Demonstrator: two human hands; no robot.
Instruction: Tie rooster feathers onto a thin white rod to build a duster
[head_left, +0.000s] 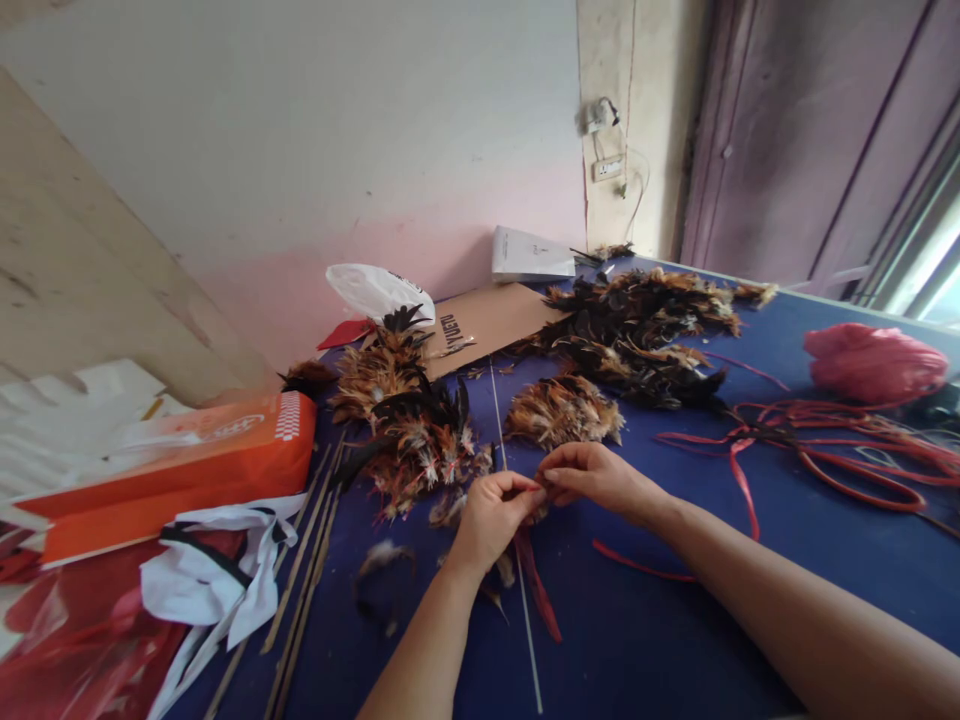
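Observation:
My left hand [491, 515] is closed in a pinch, with a bit of red at its fingertips. From below the fingers a red plastic strip [537, 590] hangs down over the blue table. Right beside it, my right hand [592, 475] pinches too, its fingertips meeting the left ones; what lies between them is too small to make out. Some small feathers [450, 508] show behind and under my left hand. Just beyond the hands sits a bundle of brown feathers [562, 410]. To the left lie tied feather bunches [427, 440] with pink-red ends.
Dark feather piles [637, 330] lie at the back by a cardboard sheet [499, 315] and a white box [531, 255]. On the right are a pink plastic ball [874, 362] and tangled red strips [847, 465]. Thin sticks [309, 580], a white cloth [202, 585] and an orange bag [255, 465] occupy the left.

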